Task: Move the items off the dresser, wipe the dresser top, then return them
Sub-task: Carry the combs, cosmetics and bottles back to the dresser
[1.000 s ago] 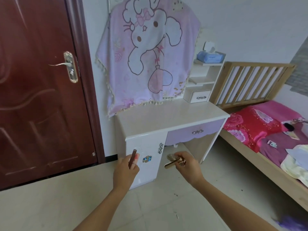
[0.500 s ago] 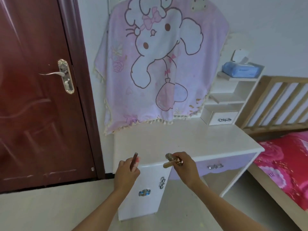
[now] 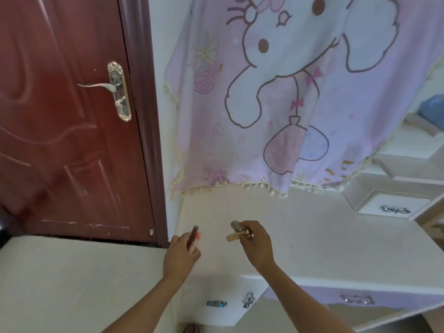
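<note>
The white dresser top [image 3: 324,236] fills the lower right of the head view. My left hand [image 3: 180,254] hovers over its left front part and grips a thin dark red stick [image 3: 192,236] together with something small and pink. My right hand [image 3: 255,243] is over the top a little to the right, its fingers curled round a gold tube [image 3: 234,236] and a small dark metallic piece [image 3: 236,225]. Both hands are above the surface; I cannot tell whether the items touch it.
A pink cartoon cloth [image 3: 288,92] hangs over the back of the dresser. A small white drawer unit [image 3: 389,203] stands at the right rear, with a blue pack [image 3: 432,109] on a shelf above. A dark red door [image 3: 60,116] is at the left.
The view has closed in on the dresser. Both hands, still holding their items, have moved from in front of the cabinet to above the dresser top.
</note>
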A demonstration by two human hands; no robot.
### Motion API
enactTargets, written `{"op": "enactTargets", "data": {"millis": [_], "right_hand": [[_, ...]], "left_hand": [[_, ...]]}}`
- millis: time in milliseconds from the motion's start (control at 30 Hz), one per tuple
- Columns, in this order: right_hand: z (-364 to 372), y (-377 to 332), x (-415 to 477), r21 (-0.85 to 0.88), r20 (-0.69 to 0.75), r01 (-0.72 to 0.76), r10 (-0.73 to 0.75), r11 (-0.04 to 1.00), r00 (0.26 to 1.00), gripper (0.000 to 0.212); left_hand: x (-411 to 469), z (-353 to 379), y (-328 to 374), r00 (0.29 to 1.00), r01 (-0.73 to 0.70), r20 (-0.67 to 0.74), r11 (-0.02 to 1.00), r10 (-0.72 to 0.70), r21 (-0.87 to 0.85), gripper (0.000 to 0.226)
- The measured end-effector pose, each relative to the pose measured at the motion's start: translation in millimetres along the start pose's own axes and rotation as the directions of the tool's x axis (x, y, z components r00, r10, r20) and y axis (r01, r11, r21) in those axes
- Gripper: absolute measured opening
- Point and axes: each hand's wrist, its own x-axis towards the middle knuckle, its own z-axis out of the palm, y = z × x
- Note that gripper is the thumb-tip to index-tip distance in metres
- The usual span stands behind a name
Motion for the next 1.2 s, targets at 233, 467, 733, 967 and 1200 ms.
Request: {"op": "enactTargets", "data": {"millis": [233,467,733,967,1200], "right_hand": [[42,1,68,-0.083,-0.017,0.053,-0.054,0.995,0.998,0.045],[75,29,106,-0.222,-0.092,0.079,-0.102,0.972,0.991,0.054],[86,48,117,-0.342,-0.009,0.007,-0.011,0.940,1.000,0.050],[90,45,133,-0.295,0.113,-0.148,0.189,0.944,0.976,0.038],[88,51,144,-0.320,0.217,-0.173,0.250,0.932,0.944,0.038]], "left_hand": [[89,23,9,0.995,0.018,0.094,1.000,-0.020,0.022,0.040],[147,36,0,0.982,-0.058,0.190,0.984,0.025,0.171,0.042],[177,50,0,0.971,-0.088,0.240,0.943,0.009,0.321,0.043],[199,54,14,0.985,0.013,0.154,0.927,-0.076,0.376,0.037],[222,69,29,0.986,0.087,0.097,0.924,-0.132,0.373,0.039]]}}
